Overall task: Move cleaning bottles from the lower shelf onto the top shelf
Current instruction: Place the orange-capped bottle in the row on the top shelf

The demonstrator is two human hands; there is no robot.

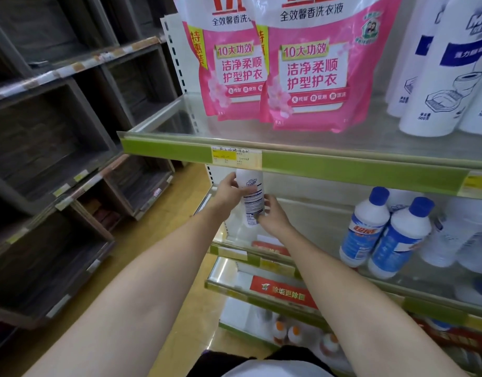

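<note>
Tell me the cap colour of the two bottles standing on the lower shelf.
Blue caps on white bottles, clearest in the head view.

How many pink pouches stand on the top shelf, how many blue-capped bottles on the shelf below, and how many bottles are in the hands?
Pink pouches: 2
Blue-capped bottles: 2
Bottle held by left hand and right hand: 1
Total: 5

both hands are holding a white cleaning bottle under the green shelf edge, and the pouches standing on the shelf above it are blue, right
Not quite: the tall plastic pouches on the upper shelf are pink, not blue. The rest holds. In the head view, the left hand and the right hand both grip the white cylindrical cleaning bottle, just below the green shelf edge.
</note>
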